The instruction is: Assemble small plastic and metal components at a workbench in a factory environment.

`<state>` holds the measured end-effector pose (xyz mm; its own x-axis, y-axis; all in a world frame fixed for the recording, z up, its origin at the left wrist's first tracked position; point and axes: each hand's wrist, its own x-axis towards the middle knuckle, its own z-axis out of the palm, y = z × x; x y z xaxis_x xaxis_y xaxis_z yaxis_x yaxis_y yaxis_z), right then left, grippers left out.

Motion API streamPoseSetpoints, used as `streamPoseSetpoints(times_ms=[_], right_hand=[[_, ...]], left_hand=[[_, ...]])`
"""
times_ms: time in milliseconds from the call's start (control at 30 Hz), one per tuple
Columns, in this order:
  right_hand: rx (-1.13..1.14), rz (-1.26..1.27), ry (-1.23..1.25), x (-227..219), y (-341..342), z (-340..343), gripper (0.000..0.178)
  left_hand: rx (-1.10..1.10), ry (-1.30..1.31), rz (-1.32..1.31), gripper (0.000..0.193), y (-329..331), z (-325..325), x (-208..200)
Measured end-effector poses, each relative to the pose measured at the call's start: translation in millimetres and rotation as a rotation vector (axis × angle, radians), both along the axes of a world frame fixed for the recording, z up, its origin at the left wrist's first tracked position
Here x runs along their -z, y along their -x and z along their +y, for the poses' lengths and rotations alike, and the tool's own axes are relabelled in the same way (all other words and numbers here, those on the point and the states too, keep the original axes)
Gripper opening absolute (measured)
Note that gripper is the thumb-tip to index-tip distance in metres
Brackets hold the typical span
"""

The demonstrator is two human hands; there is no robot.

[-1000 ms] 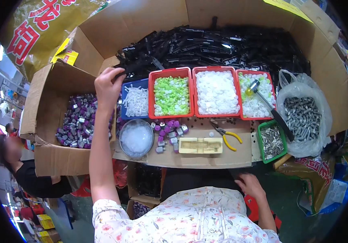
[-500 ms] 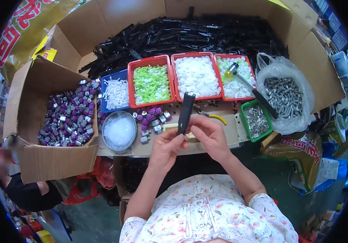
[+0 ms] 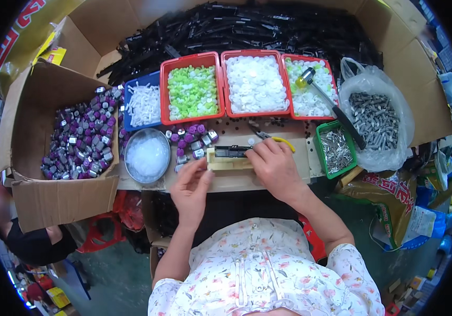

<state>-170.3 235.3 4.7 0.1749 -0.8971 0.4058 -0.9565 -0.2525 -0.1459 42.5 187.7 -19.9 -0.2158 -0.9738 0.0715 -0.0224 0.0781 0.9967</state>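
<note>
- Cream fixture block [image 3: 231,165]: set near the front edge of the cardboard-covered worktop [image 3: 227,183], its long sides roughly parallel with that edge.
- Black plastic casing [image 3: 230,151]: lies lengthwise at the fixture block, along its back side, with its right end partly hidden by fingers.
- Left hand [image 3: 190,187]: thumb and bent fingers at the left end of the fixture block; whether they grip it cannot be told.
- Right hand [image 3: 276,167]: fingers bent over the right end of the casing and block; the fingertips are hidden, so their hold cannot be told.
- Pliers [image 3: 261,134]: behind the right hand, yellow handles pointing toward the worktop's right edge.
- Silver-and-purple motor-like parts [image 3: 189,138]: a loose cluster behind and left of the block.
- Round metal dish [image 3: 144,180]: near the worktop's front left corner, holding a whitish translucent substance.
- Green basket [image 3: 317,142]: near the right edge, filled with thin metal pins.
- Black-handled hammer [image 3: 348,125]: head over the rightmost red tray [image 3: 310,117], handle slanting toward the green basket's back right corner.
</note>
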Motion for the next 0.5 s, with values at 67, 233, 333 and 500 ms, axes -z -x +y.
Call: streamPoseSetpoints(times_ms=[67, 233, 333, 500], right_hand=[[-0.015, 0.082, -0.026, 1.4, -3.7, -1.1, 0.018], [-0.084, 0.228, -0.046, -3.0, -11.0, -7.8, 0.017], [-0.116, 0.267, -0.06, -4.5, -15.9, -6.7, 0.02], [-0.163, 0.264, -0.164, -8.6, -17.0, -11.9, 0.02]], left_hand=[[-0.04, 0.136, -0.149, 0.023, -5.8, -0.4, -1.4], [-0.065, 0.431, -0.432, 0.018, -2.4, 2.5, -7.2], [-0.063, 0.493, -0.431, 0.02, 0.5, 3.3, 5.1], [-0.044, 0.751, -0.486, 0.023, 3.5, -4.8, 10.0]])
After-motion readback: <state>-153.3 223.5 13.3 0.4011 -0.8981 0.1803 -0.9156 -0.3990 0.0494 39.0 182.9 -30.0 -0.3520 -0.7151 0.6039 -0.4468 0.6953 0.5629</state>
